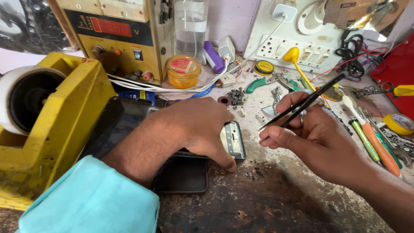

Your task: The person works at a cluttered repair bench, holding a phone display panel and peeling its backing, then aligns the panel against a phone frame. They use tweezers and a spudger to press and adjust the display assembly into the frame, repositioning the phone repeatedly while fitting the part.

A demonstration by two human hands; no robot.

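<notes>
Opened phone (233, 140) is lying on the desk (267, 198) under your left hand (194, 127), fingers pressing it flat; your right hand (310, 133) is pinching black tweezers (302, 103) just beside; farther back, a yellow power supply (116, 39) is standing.

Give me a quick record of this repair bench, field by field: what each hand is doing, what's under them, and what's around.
Left hand: left hand pressed flat on an opened phone, covering most of it
Right hand: right hand pinching black tweezers, tips aimed toward the phone, not touching it
Under the phone: dark flat panel on the worn bench
Left side: yellow tape dispenser
Behind: yellow power supply, orange-lidded jar
Right side: screwdrivers, yellow tape roll
</notes>
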